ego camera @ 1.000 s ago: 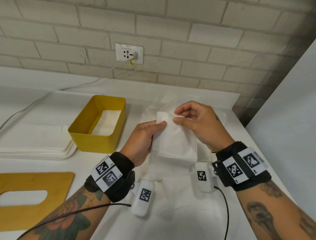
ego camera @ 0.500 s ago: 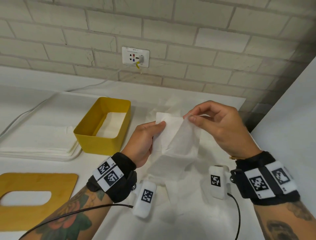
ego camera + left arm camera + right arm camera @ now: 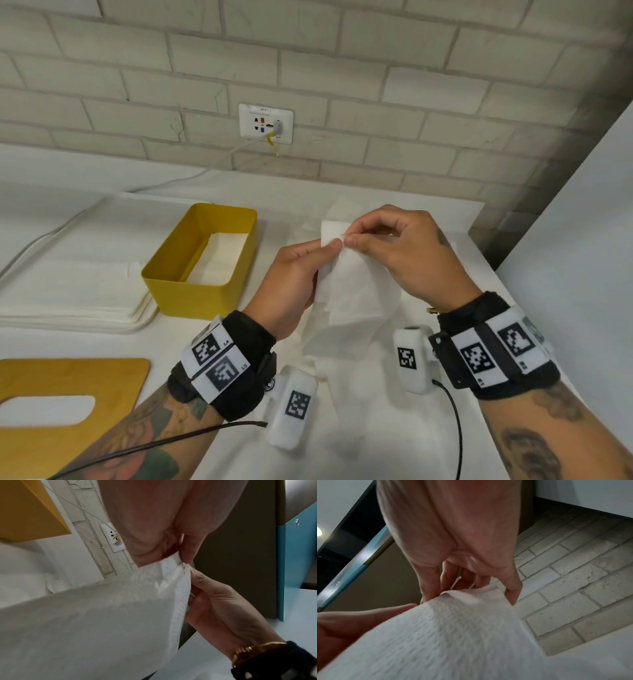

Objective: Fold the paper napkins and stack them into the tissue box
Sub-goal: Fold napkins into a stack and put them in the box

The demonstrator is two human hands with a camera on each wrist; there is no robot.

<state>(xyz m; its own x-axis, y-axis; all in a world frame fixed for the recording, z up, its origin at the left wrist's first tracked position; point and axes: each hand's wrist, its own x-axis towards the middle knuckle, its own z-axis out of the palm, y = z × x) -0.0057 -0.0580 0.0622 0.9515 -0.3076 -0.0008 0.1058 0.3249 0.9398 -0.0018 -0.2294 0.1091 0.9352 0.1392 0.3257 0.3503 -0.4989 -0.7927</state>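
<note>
A white paper napkin (image 3: 356, 287) hangs above the table, held at its top edge by both hands. My left hand (image 3: 301, 270) pinches the napkin's upper left part (image 3: 171, 566) with thumb and fingers. My right hand (image 3: 387, 246) pinches the same top edge right beside the left thumb, fingers curled (image 3: 471, 588). The open yellow tissue box (image 3: 202, 260) stands to the left of my hands, with folded white napkins (image 3: 219, 253) lying inside on its bottom.
A stack of flat white napkins (image 3: 68, 301) lies left of the box. The yellow wooden lid with a slot (image 3: 68, 387) rests at the front left. More loose napkins (image 3: 359, 404) lie under my hands. A brick wall with a socket (image 3: 266, 124) stands behind, a white panel (image 3: 575, 240) at right.
My right hand pulled a layer of the napkin out to the right half a second ago, then came back left; it now pinches the top edge next to the left thumb.
</note>
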